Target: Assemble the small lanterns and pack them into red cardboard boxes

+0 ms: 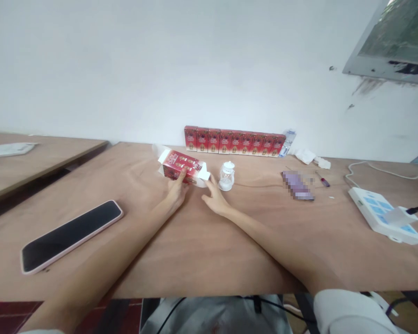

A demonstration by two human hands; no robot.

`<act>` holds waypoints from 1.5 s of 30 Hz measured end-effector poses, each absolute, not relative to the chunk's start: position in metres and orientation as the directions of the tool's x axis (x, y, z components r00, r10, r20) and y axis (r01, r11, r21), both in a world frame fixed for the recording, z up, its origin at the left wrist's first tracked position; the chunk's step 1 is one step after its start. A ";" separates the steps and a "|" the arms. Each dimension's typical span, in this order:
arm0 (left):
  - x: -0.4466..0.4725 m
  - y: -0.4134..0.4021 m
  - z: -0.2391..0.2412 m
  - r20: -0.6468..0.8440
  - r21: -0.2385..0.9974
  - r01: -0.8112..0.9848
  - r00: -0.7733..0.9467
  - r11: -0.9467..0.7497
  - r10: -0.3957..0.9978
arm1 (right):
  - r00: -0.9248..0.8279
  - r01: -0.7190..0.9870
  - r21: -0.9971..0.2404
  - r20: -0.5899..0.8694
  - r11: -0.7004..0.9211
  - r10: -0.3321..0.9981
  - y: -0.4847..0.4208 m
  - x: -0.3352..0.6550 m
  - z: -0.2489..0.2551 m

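A red cardboard box (183,163) with white flaps folded out at both ends lies tilted in my left hand (177,191), thumb on its printed face. At the box's right end is my right hand (215,197), fingers stretched toward an open flap and thumb apart; the forefinger appears to touch the flap. Just right of that hand stands a small white lantern (226,176) with a clear middle, upright on the wooden table (195,250). Whether anything is inside the box cannot be seen.
Several red boxes (231,142) stand in a row along the wall, a clear-blue packet (287,142) at their right end. Crumpled tissues (304,156), a purple pixelated item (297,185), a small screwdriver-like tool (323,181) and a power strip (383,214) lie right; a phone (71,235) lies left.
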State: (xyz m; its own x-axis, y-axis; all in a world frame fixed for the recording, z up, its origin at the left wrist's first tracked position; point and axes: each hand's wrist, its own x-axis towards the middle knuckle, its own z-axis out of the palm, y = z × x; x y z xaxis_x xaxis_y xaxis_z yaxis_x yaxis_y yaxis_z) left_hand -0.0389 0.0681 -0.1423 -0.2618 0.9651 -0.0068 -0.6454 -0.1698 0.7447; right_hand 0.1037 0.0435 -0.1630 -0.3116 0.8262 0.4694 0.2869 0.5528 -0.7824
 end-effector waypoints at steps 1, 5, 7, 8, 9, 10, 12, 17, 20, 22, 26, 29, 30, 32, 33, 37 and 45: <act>-0.038 0.068 -0.142 -0.012 0.734 -0.654 -0.286 -0.186 0.958 | -0.295 0.236 -0.789 0.498 0.568 0.815 0.044 0.104 -0.163; -0.042 0.071 -0.141 -0.019 0.701 -0.671 -0.356 -0.241 0.934 | -0.243 -0.015 -0.821 0.557 0.571 0.794 0.047 0.105 -0.165; -0.047 0.074 -0.141 -0.016 0.704 -0.672 -0.338 -0.229 0.941 | -0.235 -0.121 -0.866 0.500 0.485 0.834 0.050 0.104 -0.167; -0.051 0.076 -0.142 -0.017 0.709 -0.671 -0.324 -0.217 0.946 | -0.229 -0.158 -0.883 0.468 0.442 0.854 0.052 0.104 -0.169; -0.054 0.079 -0.142 -0.019 0.713 -0.670 -0.313 -0.206 0.950 | -0.224 -0.181 -0.894 0.443 0.410 0.868 0.054 0.103 -0.170; -0.058 0.081 -0.142 -0.021 0.717 -0.669 -0.301 -0.195 0.953 | -0.223 -0.189 -0.899 0.430 0.394 0.875 0.055 0.102 -0.172; -0.064 0.085 -0.142 -0.019 0.722 -0.669 -0.277 -0.178 0.961 | -0.238 -0.159 -0.903 0.426 0.398 0.873 0.056 0.101 -0.173; -0.065 0.083 -0.142 -0.032 0.794 -0.604 -0.147 -0.064 0.989 | -0.278 0.126 -0.873 0.425 0.471 0.862 0.052 0.101 -0.169; -0.058 0.076 -0.143 -0.053 0.823 -0.568 -0.057 0.011 0.997 | -0.311 0.271 -0.818 0.425 0.508 0.850 0.049 0.100 -0.166; -0.053 0.074 -0.143 -0.039 0.818 -0.575 -0.043 0.007 0.998 | -0.344 0.338 -0.774 0.428 0.535 0.836 0.047 0.100 -0.163; -0.051 0.077 -0.144 0.003 0.774 -0.629 -0.113 -0.074 0.994 | -0.394 0.381 -0.728 0.430 0.570 0.812 0.044 0.099 -0.159; -0.054 0.082 -0.144 -0.044 0.746 -0.653 -0.241 -0.129 0.970 | -0.429 0.397 -0.710 0.416 0.581 0.802 0.041 0.099 -0.157; -0.056 0.084 -0.144 -0.076 0.746 -0.650 -0.298 -0.145 0.952 | -0.429 0.414 -0.711 0.399 0.569 0.810 0.041 0.099 -0.157; -0.063 0.088 -0.142 -0.128 0.759 -0.631 -0.391 -0.164 0.911 | -0.414 0.445 -0.722 0.358 0.529 0.837 0.039 0.099 -0.156; -0.067 0.089 -0.142 -0.143 0.767 -0.620 -0.418 -0.167 0.897 | -0.406 0.450 -0.731 0.344 0.513 0.847 0.039 0.099 -0.156; -0.091 0.097 -0.137 -0.160 0.783 -0.600 -0.449 -0.164 0.879 | -0.405 0.419 -0.752 0.348 0.510 0.846 0.039 0.100 -0.156; -0.095 0.087 -0.125 0.004 0.764 -0.632 -0.190 -0.126 0.982 | -0.225 0.244 -0.780 0.532 0.576 0.816 0.039 0.100 -0.161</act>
State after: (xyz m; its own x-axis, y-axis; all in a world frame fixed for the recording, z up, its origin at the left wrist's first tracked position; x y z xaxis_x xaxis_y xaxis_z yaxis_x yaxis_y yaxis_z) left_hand -0.0950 0.0875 -0.1252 -0.1901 0.9817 0.0039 -0.6324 -0.1255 0.7644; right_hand 0.1003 0.0393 -0.1613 -0.2250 0.8161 0.5323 0.2440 0.5761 -0.7801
